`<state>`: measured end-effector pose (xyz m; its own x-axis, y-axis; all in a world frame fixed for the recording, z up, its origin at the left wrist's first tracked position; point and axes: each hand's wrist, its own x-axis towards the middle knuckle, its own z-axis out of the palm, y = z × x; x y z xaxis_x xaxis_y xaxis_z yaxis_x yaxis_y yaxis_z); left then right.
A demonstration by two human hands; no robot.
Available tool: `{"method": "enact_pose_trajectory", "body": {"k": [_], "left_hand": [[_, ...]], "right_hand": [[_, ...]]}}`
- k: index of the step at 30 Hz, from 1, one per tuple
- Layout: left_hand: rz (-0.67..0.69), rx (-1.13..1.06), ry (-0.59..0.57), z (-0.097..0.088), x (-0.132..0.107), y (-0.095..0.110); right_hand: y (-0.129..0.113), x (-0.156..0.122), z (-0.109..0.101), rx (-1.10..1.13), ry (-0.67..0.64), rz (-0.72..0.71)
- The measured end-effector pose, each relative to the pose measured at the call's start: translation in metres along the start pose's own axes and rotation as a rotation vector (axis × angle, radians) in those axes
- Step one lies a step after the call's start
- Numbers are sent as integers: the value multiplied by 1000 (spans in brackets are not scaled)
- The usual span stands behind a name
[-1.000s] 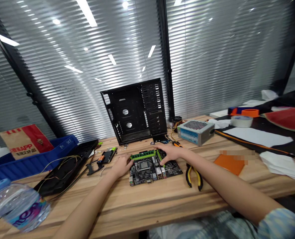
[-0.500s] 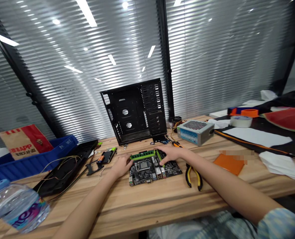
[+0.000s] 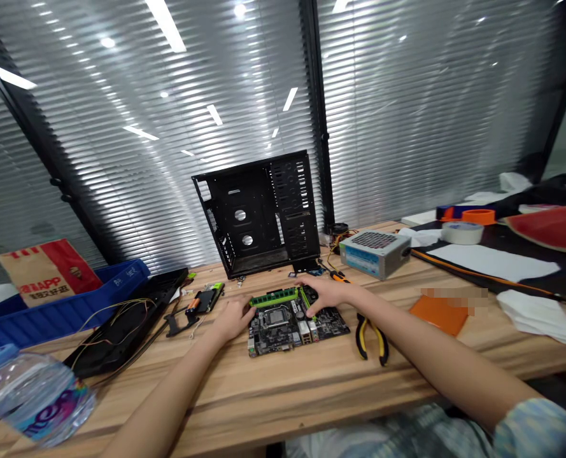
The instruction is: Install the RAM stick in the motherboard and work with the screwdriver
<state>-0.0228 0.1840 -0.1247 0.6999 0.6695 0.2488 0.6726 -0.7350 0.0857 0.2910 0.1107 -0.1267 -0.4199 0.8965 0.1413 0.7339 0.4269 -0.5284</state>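
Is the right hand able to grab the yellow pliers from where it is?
Probably yes. The right hand rests on the motherboard, and the pliers lie on the table just beside that forearm, with nothing covering them.

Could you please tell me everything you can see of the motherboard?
The motherboard is a dark, square circuit board lying flat on the wooden table. A green memory stick stands along its far edge, a silvery socket sits mid-board, metal ports line its near edge. The left hand touches its left side; the right hand rests on its far right corner.
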Motion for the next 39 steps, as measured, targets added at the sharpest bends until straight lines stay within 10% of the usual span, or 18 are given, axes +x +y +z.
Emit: {"method": "enact_pose_trajectory", "body": {"k": [39], "left_hand": [[4, 18, 2, -1, 0, 1]], "right_hand": [[-3, -2, -2, -46, -46, 19]]}}
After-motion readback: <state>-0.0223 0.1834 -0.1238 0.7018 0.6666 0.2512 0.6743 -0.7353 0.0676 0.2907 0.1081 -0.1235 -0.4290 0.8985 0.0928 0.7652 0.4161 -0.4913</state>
